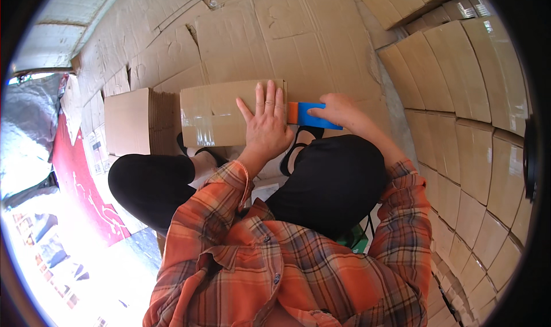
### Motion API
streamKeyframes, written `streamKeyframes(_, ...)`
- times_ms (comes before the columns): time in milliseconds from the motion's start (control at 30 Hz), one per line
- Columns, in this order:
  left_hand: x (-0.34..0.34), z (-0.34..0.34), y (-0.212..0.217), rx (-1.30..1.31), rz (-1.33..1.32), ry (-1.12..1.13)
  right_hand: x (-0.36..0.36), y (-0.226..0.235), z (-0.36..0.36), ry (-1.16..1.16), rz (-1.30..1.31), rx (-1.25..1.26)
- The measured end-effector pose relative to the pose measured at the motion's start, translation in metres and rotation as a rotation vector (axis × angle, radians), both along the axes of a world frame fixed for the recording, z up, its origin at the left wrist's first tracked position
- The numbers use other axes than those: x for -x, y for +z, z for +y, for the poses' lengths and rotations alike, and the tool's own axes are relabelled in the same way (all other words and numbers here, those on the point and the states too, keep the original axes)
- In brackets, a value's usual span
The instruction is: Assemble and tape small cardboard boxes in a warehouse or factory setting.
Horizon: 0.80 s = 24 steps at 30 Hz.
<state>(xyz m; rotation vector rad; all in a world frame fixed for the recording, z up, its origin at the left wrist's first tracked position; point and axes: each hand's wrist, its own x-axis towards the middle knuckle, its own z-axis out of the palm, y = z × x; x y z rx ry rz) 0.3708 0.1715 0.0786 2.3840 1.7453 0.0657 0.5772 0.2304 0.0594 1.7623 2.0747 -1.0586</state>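
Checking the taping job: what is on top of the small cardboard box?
The left hand lies flat on the cardboard box, beside clear tape strips. The surface under the palm is hidden.

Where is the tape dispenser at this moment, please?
In the head view, the tape dispenser sits just right of centre, in the right hand, at the right end of the box under the left hand.

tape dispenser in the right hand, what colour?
Blue body with an orange front end, on the tape dispenser; seen in the head view.

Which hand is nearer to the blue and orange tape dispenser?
Right. The right hand grips the tape dispenser at the box's right end; the left hand lies flat on the cardboard box, just left of it.
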Motion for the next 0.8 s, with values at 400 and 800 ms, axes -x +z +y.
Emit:
streamKeyframes(400, 0.002, -0.004, 0.004, 0.037, -0.057, -0.018, 0.048, -0.038, 0.009, 0.061, -0.168, 0.043)
streamKeyframes(800, 0.005, -0.001, -0.001, 0.012, -0.089, -0.005, -0.011, -0.132, -0.007, -0.370, -0.188, -0.186)
